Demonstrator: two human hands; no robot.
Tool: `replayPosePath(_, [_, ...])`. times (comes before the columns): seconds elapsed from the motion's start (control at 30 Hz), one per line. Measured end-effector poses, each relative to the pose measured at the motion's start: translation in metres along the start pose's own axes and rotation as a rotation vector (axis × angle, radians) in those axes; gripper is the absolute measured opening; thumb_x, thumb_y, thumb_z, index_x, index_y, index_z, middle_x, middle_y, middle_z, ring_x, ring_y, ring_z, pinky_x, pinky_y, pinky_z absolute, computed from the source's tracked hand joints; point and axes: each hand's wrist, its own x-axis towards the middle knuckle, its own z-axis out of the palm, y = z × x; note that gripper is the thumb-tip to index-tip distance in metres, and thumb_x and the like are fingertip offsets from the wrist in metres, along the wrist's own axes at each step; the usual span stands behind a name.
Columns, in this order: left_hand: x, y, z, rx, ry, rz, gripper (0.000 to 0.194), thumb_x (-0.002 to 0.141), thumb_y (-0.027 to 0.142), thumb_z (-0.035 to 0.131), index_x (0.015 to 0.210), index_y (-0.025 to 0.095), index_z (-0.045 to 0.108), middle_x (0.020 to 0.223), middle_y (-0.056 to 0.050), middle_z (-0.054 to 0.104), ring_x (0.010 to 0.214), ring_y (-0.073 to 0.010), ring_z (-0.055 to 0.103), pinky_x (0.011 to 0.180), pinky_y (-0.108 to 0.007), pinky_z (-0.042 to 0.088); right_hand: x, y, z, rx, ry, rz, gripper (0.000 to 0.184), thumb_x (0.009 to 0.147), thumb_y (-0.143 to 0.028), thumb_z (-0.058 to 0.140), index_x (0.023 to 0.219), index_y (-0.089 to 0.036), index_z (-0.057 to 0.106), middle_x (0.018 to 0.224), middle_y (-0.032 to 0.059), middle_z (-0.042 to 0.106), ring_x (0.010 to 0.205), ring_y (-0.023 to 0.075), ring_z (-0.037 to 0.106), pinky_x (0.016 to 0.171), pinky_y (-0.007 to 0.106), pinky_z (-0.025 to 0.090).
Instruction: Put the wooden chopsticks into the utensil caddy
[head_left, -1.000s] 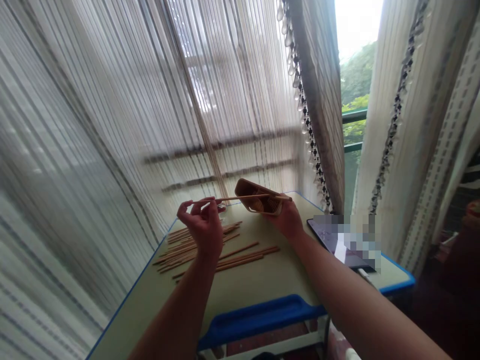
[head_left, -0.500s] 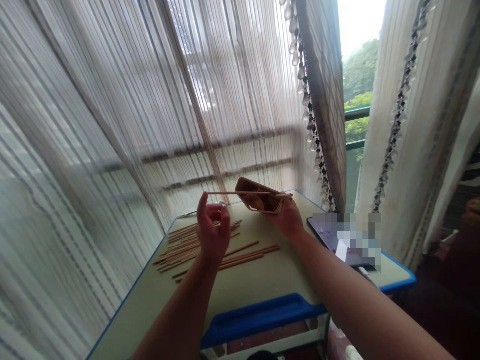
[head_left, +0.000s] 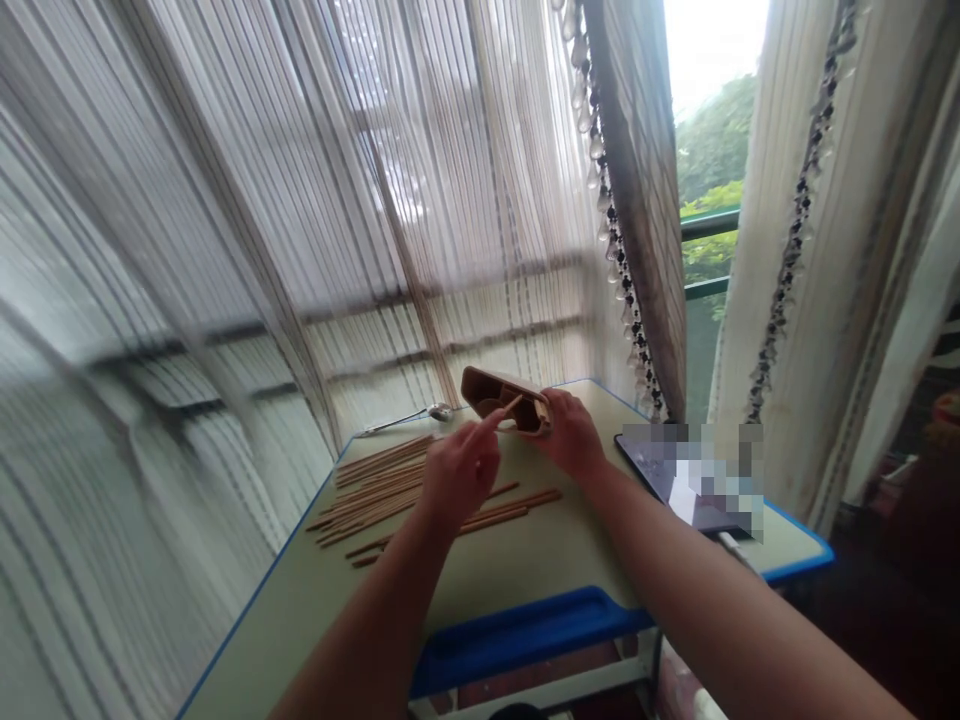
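Note:
A tan holder with compartments (head_left: pixel 491 380) is tilted above the far part of the table, its opening facing me. My right hand (head_left: pixel 574 437) grips its right side. My left hand (head_left: pixel 461 472) is closed with the index finger stretched toward the opening. A short, light piece of a chopstick (head_left: pixel 514 404) shows at that fingertip, inside the mouth of the holder; the rest of it is hidden. Several wooden chopsticks (head_left: pixel 382 495) lie in loose rows on the table under and left of my left hand.
A metal spoon (head_left: pixel 439 411) lies at the table's far left edge. A tablet (head_left: pixel 675 485) with a white cable plug (head_left: pixel 729 545) lies on the right. The pale table (head_left: pixel 562 560) has a blue rim and a blue front tray (head_left: pixel 525 630). Sheer curtains (head_left: pixel 360 200) hang behind it.
My left hand has moved right, up to the holder's mouth, and the chopstick that lay across the opening now shows only as a short end. The holder has turned and shifted slightly left.

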Motion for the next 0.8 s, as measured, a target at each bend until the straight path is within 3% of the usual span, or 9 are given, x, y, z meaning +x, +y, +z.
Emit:
replayPosePath(0.13, [-0.004,0.004,0.012,0.033,-0.332,-0.029,0.049,0.095,0.024,0.043,0.144,0.023,0.046,0.081,-0.002,0.069,0.062,-0.0111,0.059,0.062,-0.022,0.05,0.0,0.001,0.002,0.01,0.034,0.016,0.06,0.072,-0.042,0.073,0.121,-0.016,0.05,0.114,0.0144,0.062,0.102,0.0332,0.058,0.091,0.048,0.05])
replayPosePath(0.23, [-0.005,0.008,0.017,0.036,-0.495,-0.093,0.049,0.095,0.026,0.044,0.144,0.023,0.047,0.085,-0.003,0.071,0.063,-0.0123,0.061,0.066,-0.025,0.05,0.001,0.001,0.002,0.035,0.065,0.031,0.061,0.074,-0.047,0.071,0.122,-0.016,0.05,0.113,0.0148,0.063,0.102,0.0327,0.058,0.091,0.048,0.05])
replayPosePath(0.43, [-0.003,0.012,0.022,0.149,-0.657,-0.287,0.033,0.093,0.03,0.049,0.118,0.02,0.067,0.097,-0.008,0.071,0.083,-0.0202,0.067,0.078,-0.032,0.052,0.003,0.002,0.005,0.067,0.159,0.08,0.076,0.073,-0.065,0.068,0.124,-0.012,0.05,0.109,0.0177,0.064,0.1,0.034,0.061,0.088,0.049,0.051])
replayPosePath(0.57, [-0.001,0.012,0.019,0.301,-0.843,-0.321,0.028,0.089,0.03,0.052,0.102,0.015,0.072,0.106,-0.014,0.069,0.104,-0.0291,0.064,0.088,-0.04,0.052,0.004,0.0,0.002,0.088,0.154,0.091,0.075,0.073,-0.067,0.067,0.123,-0.013,0.052,0.11,0.0169,0.065,0.102,0.033,0.062,0.089,0.047,0.051])
replayPosePath(0.8, [0.0,0.011,0.016,0.351,-1.073,-0.362,0.03,0.086,0.021,0.048,0.1,0.015,0.074,0.107,-0.017,0.07,0.101,-0.0302,0.067,0.085,-0.042,0.054,0.005,-0.003,-0.005,0.09,0.145,0.097,0.074,0.069,-0.064,0.072,0.12,-0.013,0.054,0.109,0.0173,0.066,0.102,0.0334,0.062,0.089,0.047,0.051])
